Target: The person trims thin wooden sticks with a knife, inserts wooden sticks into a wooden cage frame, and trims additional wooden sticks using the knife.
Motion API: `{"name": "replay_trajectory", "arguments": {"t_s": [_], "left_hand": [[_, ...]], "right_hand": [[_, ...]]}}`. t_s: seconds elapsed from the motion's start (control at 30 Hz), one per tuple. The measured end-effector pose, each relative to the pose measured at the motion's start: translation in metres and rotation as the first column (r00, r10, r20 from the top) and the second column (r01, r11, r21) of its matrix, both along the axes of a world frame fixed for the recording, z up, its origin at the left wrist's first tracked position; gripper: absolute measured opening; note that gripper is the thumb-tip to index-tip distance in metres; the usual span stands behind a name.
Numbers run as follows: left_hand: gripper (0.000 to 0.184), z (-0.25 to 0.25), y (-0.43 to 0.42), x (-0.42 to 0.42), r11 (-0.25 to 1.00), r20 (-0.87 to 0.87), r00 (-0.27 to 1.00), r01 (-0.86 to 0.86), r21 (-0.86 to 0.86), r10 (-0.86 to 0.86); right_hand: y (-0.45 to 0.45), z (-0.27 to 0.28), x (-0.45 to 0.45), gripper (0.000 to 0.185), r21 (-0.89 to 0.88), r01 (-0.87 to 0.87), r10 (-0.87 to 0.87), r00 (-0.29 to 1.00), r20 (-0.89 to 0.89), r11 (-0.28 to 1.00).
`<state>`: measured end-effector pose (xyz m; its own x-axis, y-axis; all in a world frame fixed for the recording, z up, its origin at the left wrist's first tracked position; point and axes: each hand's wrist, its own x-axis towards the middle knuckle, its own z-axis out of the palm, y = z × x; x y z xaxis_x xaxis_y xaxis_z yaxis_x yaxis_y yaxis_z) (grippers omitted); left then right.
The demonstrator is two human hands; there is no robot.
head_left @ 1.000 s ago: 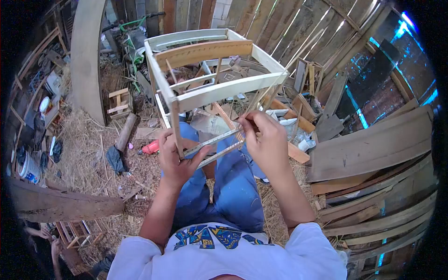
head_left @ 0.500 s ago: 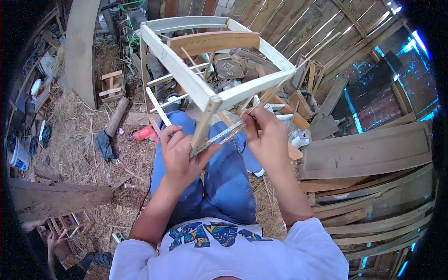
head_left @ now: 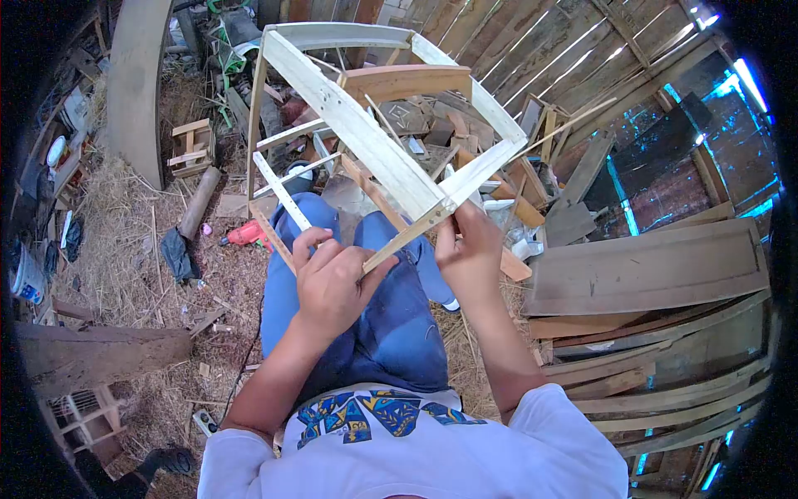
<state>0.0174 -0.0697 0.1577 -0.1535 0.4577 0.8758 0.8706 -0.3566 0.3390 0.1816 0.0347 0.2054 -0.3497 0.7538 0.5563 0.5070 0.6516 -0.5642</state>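
A wooden frame, with white-painted rails, bare wood legs and a brown curved crosspiece, is tilted above my knees. My left hand is closed around its near lower part, where a leg and a thin slat with small holes come together. My right hand is at the near right corner, thumb and fingers pinched against the wood just below the joint; the fingertips are partly hidden. A thin stick points out to the right beyond the frame.
A red tool lies on the straw-covered floor, left of my legs. Curved boards are stacked at right, and wood scraps lie beyond the frame. A small slatted wooden piece stands at left. Another person's foot shows at lower left.
The frame has turned and tilted, its near corner shifting right and its lower slats showing more. My right hand has moved from the thin lower strip to that corner. The other person's hand has left view.
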Motion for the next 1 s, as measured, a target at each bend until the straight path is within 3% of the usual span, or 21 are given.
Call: {"name": "replay_trajectory", "arguments": {"t_s": [0.33,0.43,0.5,0.63,0.73,0.8,0.83,0.9,1.0], "left_hand": [[0.037,-0.005,0.002,0.0,1.0,0.006,1.0,0.006,0.006,-0.006],[0.034,-0.006,0.001,0.0,0.999,0.044,0.999,0.022,-0.038,-0.021],[0.037,-0.002,0.003,-0.001,1.0,0.008,1.0,0.002,0.0,-0.002],[0.039,-0.007,0.006,-0.003,1.0,0.009,1.0,0.005,0.018,-0.005],[0.042,-0.01,0.009,-0.007,0.998,0.059,0.998,-0.002,0.058,-0.002],[0.044,-0.008,0.009,-0.011,0.999,0.077,0.997,-0.008,0.036,0.006],[0.044,-0.008,0.008,-0.013,0.999,0.077,0.997,-0.011,0.03,0.008],[0.045,-0.007,0.006,-0.016,0.998,0.064,0.996,-0.055,-0.025,0.056],[0.047,-0.009,0.005,-0.016,0.999,0.054,0.998,-0.026,-0.029,0.028]], "right_hand": [[0.004,-0.006,-0.002,0.009,0.003,0.028,-0.028,0.999,0.039,1.0],[0.006,-0.011,-0.001,0.009,0.095,0.016,-0.023,0.997,0.074,0.995],[0.007,-0.013,-0.004,0.008,0.02,0.008,-0.008,1.0,-0.01,1.0],[0.012,-0.019,-0.004,0.005,0.079,-0.039,0.045,0.996,-0.082,0.996],[0.01,-0.013,-0.006,0.004,-0.077,-0.077,0.067,0.989,-0.129,0.994],[0.004,-0.006,-0.012,0.005,-0.229,-0.137,0.021,0.895,-0.446,0.964],[0.005,-0.008,-0.013,0.005,-0.235,-0.139,0.021,0.895,-0.446,0.962],[0.006,-0.012,-0.012,0.006,-0.082,-0.175,0.146,0.947,-0.285,0.981],[0.008,-0.009,-0.01,0.006,-0.097,-0.123,0.106,0.981,-0.162,0.988]]}}
